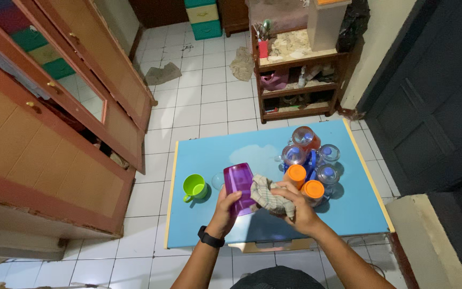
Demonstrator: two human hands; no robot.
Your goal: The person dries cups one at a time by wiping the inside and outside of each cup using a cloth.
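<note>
Your view is evenly lit and sharp. Soft shadows sit under the cups [310, 167]. Wide-angle bending warps the edges.

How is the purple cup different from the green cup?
The purple cup is taller than the green cup. The purple cup is see-through and held upside down in the left hand; the green cup is solid-coloured, stands mouth up on the blue table, and has a handle. Both look like plastic.

Head camera looks steeply down (from standing height) onto the blue table [209, 155], fairly near.
</note>
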